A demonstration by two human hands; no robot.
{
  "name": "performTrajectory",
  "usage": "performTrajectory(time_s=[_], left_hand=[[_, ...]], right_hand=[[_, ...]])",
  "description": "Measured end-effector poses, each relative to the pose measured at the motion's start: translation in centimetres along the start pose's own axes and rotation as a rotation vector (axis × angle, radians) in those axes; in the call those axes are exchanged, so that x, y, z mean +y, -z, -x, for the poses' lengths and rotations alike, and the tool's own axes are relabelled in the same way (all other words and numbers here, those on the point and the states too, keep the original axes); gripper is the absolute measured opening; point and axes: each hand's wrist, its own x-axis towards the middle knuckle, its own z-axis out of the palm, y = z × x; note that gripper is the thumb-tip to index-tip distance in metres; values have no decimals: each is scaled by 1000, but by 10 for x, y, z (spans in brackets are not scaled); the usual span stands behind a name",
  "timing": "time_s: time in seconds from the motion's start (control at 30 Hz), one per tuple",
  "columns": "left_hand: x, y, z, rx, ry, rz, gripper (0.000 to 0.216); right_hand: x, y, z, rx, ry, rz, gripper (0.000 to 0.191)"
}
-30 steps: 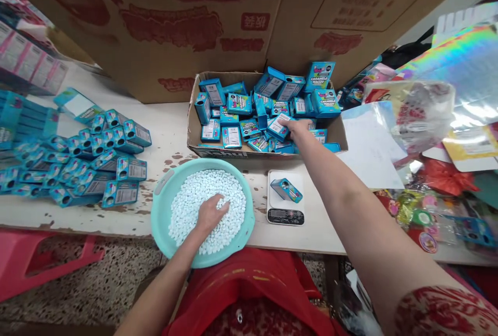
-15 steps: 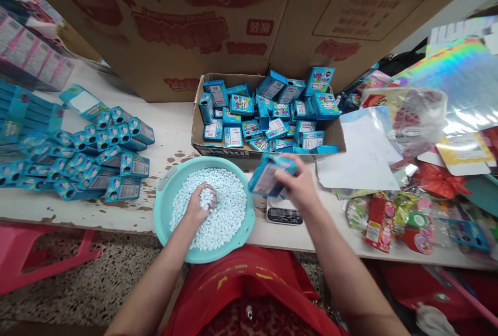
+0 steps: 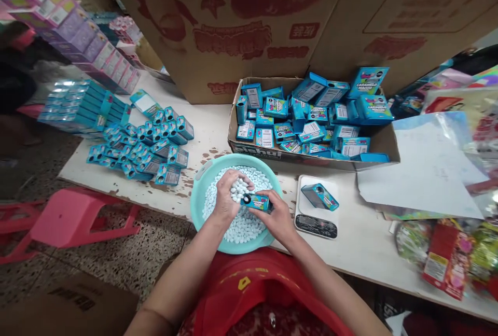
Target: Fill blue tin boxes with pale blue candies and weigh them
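Observation:
My left hand [image 3: 226, 198] cups a heap of small white candies [image 3: 238, 189] over the bowl. Fingers of my right hand [image 3: 277, 215] are closed around a small blue candy box [image 3: 257, 201], whose round hole faces the candies in my left palm. Box and candies meet at the hole. Beneath both hands, more white candies [image 3: 243, 228] fill a good part of a mint-green bowl [image 3: 197, 206]. To the right, another blue box [image 3: 319, 196] lies tilted on a white kitchen scale [image 3: 332, 215] with a dark display panel.
Behind the bowl, an open carton [image 3: 252, 150] holds many blue boxes. More boxes with round holes [image 3: 155, 149] lie on the table's left, beside a stack of blue boxes [image 3: 78, 108]. Paper [image 3: 412, 170] and packaged sweets [image 3: 447, 258] cover the right. A pink stool [image 3: 73, 217] stands left.
My right hand has moved left from above the scale to the bowl, bringing a box against the candies. My left hand has lifted its handful. A box now rests on the scale.

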Motion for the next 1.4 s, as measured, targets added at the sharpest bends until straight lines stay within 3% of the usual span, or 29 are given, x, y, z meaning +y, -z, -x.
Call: performTrajectory(time_s=[0.17,0.57,0.87,1.4], left_hand=[[-11,1,2,70,-126,-62,15],[-13,-2,1,114,-36,-140,22],[-20,-1,0,69,-144,-267,16],[-26,-4,-1,86,-123,-255,18]], right_hand=[[0,-9,0,60,82,89,28],[-4,-5,0,51,8,191,29],[-2,-3,-1,68,-23,182,29],[1,-5,-2,81,-19,108,30]])
